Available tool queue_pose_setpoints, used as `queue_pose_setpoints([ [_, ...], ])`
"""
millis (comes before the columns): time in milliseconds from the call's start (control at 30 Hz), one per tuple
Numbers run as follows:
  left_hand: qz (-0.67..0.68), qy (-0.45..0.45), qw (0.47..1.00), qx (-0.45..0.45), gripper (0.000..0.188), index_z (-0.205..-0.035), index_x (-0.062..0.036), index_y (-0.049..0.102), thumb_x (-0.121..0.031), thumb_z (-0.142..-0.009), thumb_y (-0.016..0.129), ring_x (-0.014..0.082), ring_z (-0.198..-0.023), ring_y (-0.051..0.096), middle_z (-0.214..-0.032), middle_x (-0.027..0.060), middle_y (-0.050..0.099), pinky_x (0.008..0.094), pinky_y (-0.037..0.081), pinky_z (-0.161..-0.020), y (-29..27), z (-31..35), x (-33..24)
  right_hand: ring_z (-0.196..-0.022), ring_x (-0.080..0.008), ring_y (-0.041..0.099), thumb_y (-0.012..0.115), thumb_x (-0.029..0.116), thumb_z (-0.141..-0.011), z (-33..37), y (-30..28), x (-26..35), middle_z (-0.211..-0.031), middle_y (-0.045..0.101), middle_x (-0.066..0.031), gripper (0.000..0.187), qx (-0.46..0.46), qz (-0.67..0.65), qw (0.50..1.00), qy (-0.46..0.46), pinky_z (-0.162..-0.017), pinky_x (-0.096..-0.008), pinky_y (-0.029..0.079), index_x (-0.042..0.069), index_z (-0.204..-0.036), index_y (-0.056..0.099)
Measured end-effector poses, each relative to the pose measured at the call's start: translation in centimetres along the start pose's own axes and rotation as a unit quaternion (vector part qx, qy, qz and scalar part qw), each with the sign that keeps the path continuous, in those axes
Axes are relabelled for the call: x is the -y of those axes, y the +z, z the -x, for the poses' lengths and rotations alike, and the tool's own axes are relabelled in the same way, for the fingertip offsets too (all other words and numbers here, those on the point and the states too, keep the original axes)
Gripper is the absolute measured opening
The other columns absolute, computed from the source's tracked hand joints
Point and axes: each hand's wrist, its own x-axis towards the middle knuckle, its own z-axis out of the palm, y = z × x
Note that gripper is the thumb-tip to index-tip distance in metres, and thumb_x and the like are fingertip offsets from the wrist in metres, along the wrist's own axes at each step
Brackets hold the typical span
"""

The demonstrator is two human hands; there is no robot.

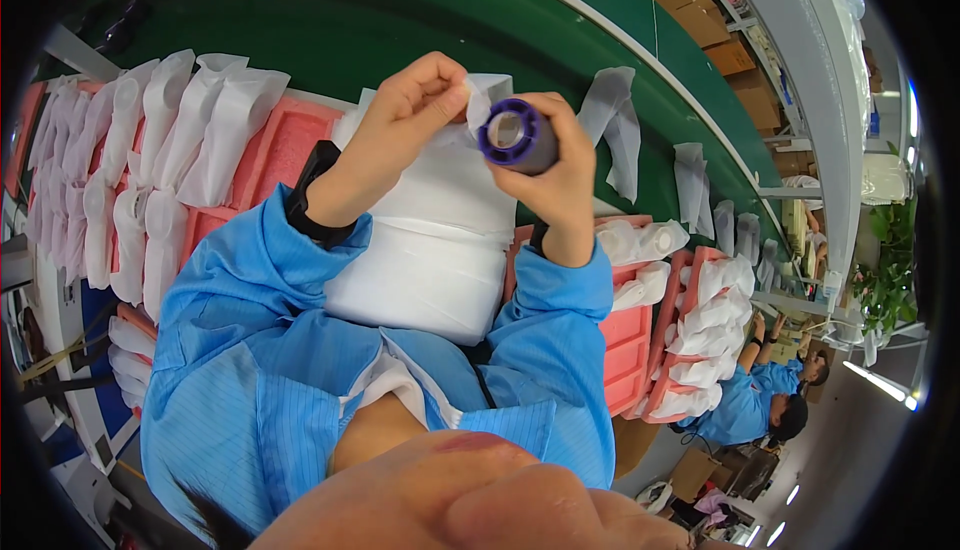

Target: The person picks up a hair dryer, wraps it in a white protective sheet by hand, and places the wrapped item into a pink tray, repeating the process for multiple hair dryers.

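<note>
My right hand (562, 175) is wrapped round a dark cylindrical part (517, 137) with a purple ring at its end and a round opening facing up toward me. Between finger and thumb, my left hand (405, 122) pinches the edge of a thin white bag (483, 96). That bag touches the purple end of the cylinder or lies just behind it; I cannot tell whether any of the part is inside. Below both hands lies a thick stack of white bags (425, 270), close against my body.
Pink trays (285, 150) at the left carry rows of white-wrapped pieces (200, 115). More pink trays (625, 350) with wrapped pieces stand at the right. Loose white-wrapped pieces (618, 130) lie on the green belt (330, 20) beyond. Co-workers in blue (745, 400) are at the far right.
</note>
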Motion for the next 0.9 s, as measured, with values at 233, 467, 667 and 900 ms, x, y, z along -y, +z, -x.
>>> queue_pose_setpoints([
  [233,0.113,-0.025,0.992,-0.045,0.006,-0.097,-0.0039,0.057,-0.008,-0.093,0.055,0.0095,-0.077,0.057,-0.086,-0.0003,0.06,0.0237,0.046,-0.07,-0.8,0.5,-0.3,-0.088,-0.0256,0.058,0.075,-0.004,-0.056,0.3,3.8,0.1,-0.102,0.053,-0.0124,0.071,-0.012,0.138,0.989,-0.052,-0.072,-0.0312,0.049,0.004,-0.123,0.053],
  [467,-0.452,0.326,0.83,0.013,0.038,-0.11,-0.0034,0.061,0.008,-0.075,0.063,0.0194,-0.078,0.058,-0.093,0.0063,0.06,0.0284,0.048,-0.067,2.4,2.8,0.0,-0.085,-0.03,0.058,0.076,-0.001,-0.057,0.5,3.2,-1.1,-0.108,0.049,-0.0158,0.085,-0.047,0.163,0.983,-0.068,-0.068,-0.0348,0.051,0.004,-0.136,0.043],
  [667,-0.467,0.341,0.815,0.038,0.051,-0.118,-0.0083,0.06,0.007,-0.069,0.067,0.025,-0.078,0.059,-0.106,0.0104,0.058,0.0305,0.05,-0.063,2.2,2.5,0.6,-0.087,-0.0302,0.057,0.076,0.002,-0.062,0.0,3.1,-2.0,-0.109,0.049,-0.0165,0.071,-0.106,0.168,0.977,-0.074,-0.067,-0.033,0.051,0.0,-0.126,0.045],
  [900,-0.439,0.249,0.863,-0.028,0.05,-0.115,-0.0109,0.06,0.002,-0.068,0.071,0.026,-0.097,0.058,-0.121,0.0133,0.049,0.031,0.051,-0.073,2.0,0.9,0.4,-0.101,-0.0215,0.054,0.074,0.001,-0.069,0.7,3.8,0.0,-0.116,0.049,-0.0119,0.058,-0.099,-0.14,0.982,0.078,-0.078,-0.0326,0.049,-0.001,-0.119,0.044],
])
